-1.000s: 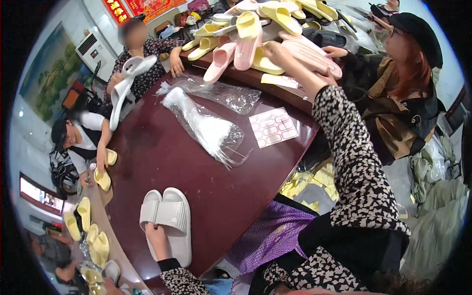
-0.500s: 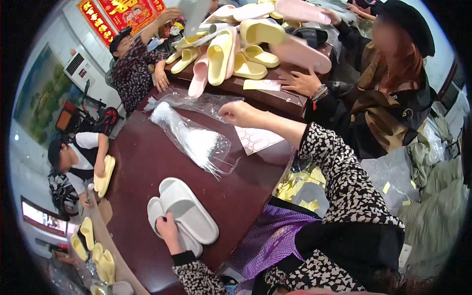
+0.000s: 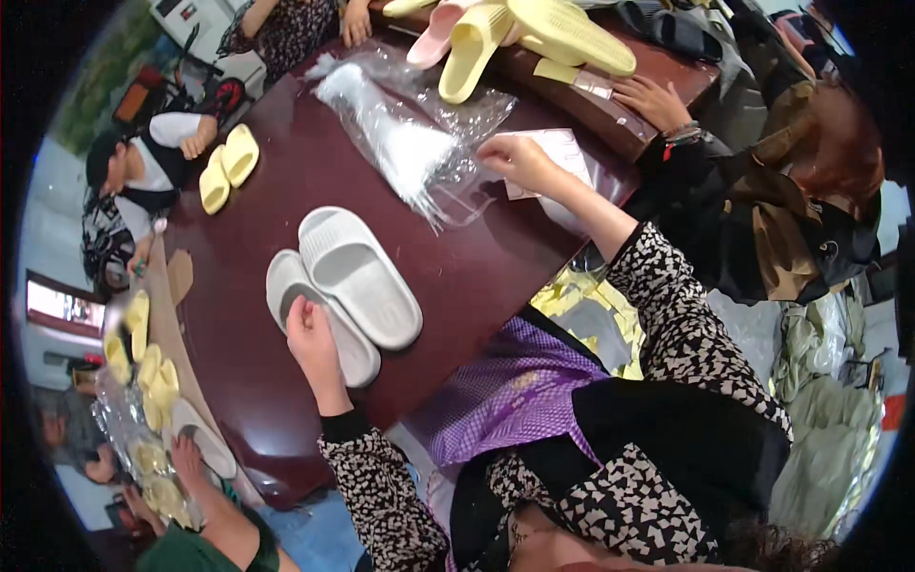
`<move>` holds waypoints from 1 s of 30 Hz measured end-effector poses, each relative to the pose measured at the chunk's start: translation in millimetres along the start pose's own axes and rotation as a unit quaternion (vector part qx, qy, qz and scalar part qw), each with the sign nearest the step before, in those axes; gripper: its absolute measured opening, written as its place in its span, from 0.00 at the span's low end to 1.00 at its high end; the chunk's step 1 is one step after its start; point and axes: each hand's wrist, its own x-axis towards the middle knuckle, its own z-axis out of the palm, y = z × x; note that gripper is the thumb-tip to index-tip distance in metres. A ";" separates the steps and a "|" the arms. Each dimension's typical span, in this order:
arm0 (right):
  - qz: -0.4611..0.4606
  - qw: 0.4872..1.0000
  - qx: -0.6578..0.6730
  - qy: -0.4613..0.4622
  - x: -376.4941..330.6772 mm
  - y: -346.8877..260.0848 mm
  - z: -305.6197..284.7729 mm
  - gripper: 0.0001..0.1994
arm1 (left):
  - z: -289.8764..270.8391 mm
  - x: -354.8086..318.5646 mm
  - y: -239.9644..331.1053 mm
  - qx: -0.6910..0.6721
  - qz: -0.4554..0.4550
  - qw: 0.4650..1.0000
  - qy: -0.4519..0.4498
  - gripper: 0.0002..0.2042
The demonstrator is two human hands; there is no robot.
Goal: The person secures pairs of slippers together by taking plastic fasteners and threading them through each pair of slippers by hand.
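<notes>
Now that my right hand (image 3: pixel 515 157) has come back from the far slipper pile, its fingers are closing on a clear bag (image 3: pixel 448 162) by the bundle; my left hand (image 3: pixel 310 338) stays curled on the lower of 2 grey slippers (image 3: pixel 357 276) stacked on the counter (image 3: pixel 477 276); bagging looks near.

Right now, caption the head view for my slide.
Left hand rests on grey slippers; right hand reaches clear plastic bags.
</notes>
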 end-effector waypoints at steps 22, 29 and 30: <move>-0.040 0.983 -0.179 -0.021 3.6 -27.5 68.5 0.09 | 27.6 -83.0 46.0 -0.118 0.005 0.992 -0.051 0.11; 0.044 0.997 -0.033 -0.058 -25.9 -32.5 21.3 0.05 | 51.5 -86.9 64.4 -0.001 0.088 0.993 -0.081 0.10; 0.045 0.996 -0.004 -0.074 -33.4 -33.7 17.5 0.06 | 55.3 -87.1 69.7 0.022 0.099 0.991 -0.092 0.09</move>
